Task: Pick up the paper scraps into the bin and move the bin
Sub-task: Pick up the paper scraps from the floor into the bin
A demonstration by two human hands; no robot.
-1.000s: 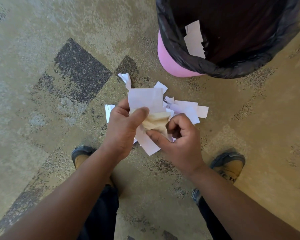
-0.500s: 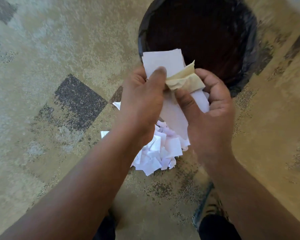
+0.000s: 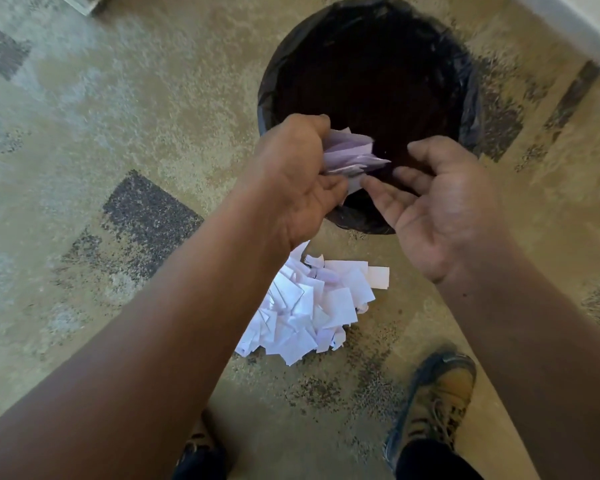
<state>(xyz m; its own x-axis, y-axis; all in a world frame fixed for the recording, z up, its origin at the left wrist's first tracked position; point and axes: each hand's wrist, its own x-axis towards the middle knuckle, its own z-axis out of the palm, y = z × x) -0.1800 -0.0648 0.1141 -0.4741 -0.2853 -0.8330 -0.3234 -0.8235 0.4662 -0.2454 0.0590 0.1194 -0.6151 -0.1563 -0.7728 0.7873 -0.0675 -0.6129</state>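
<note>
Now over the bin, the left hand still clutches paper scraps while the right hand has released its grip, the floor pile at 6 o'clock.

Qty 1: bin, black liner, at far edge of floor.
Qty 2: hands. Left hand grips 1 bunch of scraps; exact no. of pieces in bunch can't be told. Right hand: 0 items, palm up, fingers spread.
Qty 1: pile of paper scraps on floor, approx. several dozen pcs, overlapping, exact count n/a.
Qty 2: shoes at near edge; right shoe in full view, left shoe mostly hidden by arm.
</note>
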